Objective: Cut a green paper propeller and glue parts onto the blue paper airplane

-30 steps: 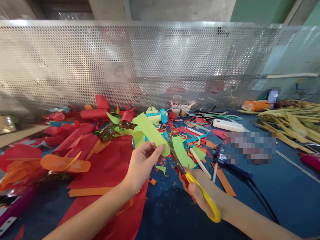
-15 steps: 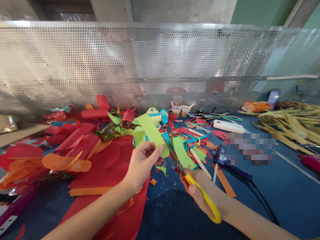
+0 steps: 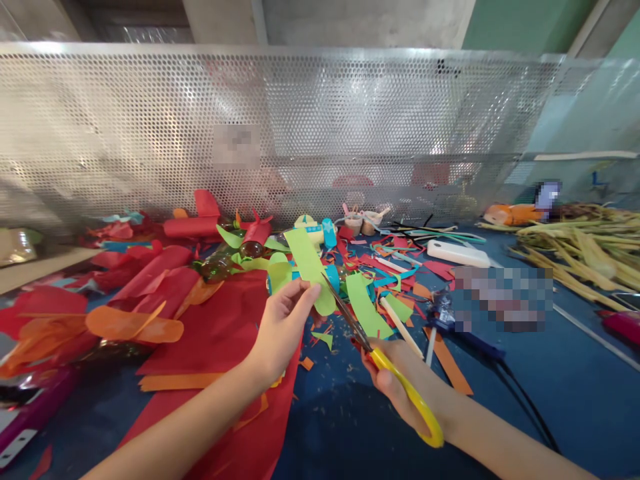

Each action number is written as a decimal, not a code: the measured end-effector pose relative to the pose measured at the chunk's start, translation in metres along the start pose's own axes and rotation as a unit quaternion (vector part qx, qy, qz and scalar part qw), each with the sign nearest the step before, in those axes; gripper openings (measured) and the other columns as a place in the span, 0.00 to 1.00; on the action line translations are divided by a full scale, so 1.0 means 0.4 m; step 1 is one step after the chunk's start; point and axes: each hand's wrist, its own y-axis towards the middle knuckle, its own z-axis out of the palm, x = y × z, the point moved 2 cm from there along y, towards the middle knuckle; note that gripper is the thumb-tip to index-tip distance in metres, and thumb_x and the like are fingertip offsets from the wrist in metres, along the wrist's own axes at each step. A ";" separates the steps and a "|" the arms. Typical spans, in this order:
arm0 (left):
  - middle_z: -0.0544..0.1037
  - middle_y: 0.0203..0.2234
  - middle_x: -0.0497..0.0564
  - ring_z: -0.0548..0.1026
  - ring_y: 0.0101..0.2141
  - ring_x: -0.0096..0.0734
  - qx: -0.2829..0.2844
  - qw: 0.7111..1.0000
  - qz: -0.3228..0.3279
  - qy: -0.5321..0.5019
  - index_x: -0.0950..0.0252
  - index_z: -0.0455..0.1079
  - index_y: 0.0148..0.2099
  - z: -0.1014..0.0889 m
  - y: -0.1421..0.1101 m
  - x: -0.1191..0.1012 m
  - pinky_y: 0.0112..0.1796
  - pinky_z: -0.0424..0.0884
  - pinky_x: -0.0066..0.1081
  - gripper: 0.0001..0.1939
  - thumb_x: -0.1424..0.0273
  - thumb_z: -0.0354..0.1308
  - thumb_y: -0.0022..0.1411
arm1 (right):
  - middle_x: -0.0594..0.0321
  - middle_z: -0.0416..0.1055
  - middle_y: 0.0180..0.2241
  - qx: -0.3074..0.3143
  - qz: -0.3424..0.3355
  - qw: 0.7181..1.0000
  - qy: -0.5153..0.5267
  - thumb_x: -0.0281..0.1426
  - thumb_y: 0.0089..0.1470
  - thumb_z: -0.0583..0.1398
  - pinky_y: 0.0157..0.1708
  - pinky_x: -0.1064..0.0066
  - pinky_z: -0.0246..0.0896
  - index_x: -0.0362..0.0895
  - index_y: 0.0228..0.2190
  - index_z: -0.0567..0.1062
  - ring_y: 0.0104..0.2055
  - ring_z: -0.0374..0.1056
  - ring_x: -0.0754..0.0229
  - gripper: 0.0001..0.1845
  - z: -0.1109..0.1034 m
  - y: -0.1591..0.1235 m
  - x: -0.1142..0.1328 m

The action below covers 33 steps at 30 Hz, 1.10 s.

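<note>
My left hand (image 3: pixel 286 325) pinches a light-green paper strip (image 3: pixel 306 257) near its rounded lower end. The strip stands tilted, its upper end leaning away and to the left. My right hand (image 3: pixel 397 373) grips scissors with yellow handles (image 3: pixel 407 393), fingers wrapped in the loops. The scissors' dark blades point up and left, their tips at the strip's right edge beside my left thumb. Another curved green paper piece (image 3: pixel 366 308) lies on the table just beyond the blades. Red paper sheets (image 3: pixel 215 327) lie under my left forearm.
Red paper-wrapped bottles (image 3: pixel 160 280) and an orange rounded strip (image 3: pixel 135 325) crowd the left. A blue glue gun (image 3: pixel 470 337) with a black cord lies right, near a white case (image 3: pixel 457 253). Dry stalks (image 3: pixel 590 247) are piled far right. A perforated metal panel (image 3: pixel 320 120) stands behind.
The green strip has turned more upright, its top moving right. My left hand has shifted only slightly; the scissors remain in nearly the same place.
</note>
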 end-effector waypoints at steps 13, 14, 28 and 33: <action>0.70 0.18 0.43 0.69 0.18 0.23 0.006 1.000 -0.001 -0.011 0.64 0.68 0.26 0.004 0.001 0.000 0.25 0.67 0.25 0.11 0.63 0.60 0.53 | 0.69 0.49 0.18 -0.009 0.005 1.000 0.007 0.63 0.50 0.37 0.19 0.72 0.40 0.44 0.21 0.56 0.19 0.45 0.68 0.35 0.010 0.002 -0.014; 0.70 0.18 0.43 0.69 0.18 0.23 0.006 1.000 -0.001 -0.012 0.64 0.68 0.26 0.004 0.001 0.000 0.25 0.67 0.25 0.10 0.63 0.60 0.53 | 0.69 0.49 0.18 -0.008 0.007 1.000 0.010 0.63 0.50 0.37 0.19 0.72 0.40 0.44 0.21 0.56 0.19 0.45 0.68 0.35 0.011 0.002 -0.016; 0.69 0.21 0.44 0.70 0.22 0.24 0.023 0.999 0.011 -0.022 0.65 0.68 0.29 -0.006 0.007 0.006 0.26 0.68 0.24 0.11 0.62 0.58 0.57 | 0.69 0.50 0.17 -0.013 0.015 1.000 0.006 0.64 0.48 0.37 0.18 0.72 0.40 0.44 0.20 0.55 0.19 0.46 0.68 0.36 0.006 0.004 -0.006; 0.72 0.22 0.44 0.70 0.23 0.23 0.022 0.999 0.021 -0.011 0.65 0.69 0.30 -0.002 0.008 -0.003 0.25 0.68 0.22 0.10 0.63 0.58 0.57 | 0.66 0.55 0.18 0.017 -0.010 1.000 0.010 0.62 0.51 0.36 0.19 0.72 0.43 0.44 0.22 0.57 0.18 0.50 0.67 0.35 0.006 0.003 -0.008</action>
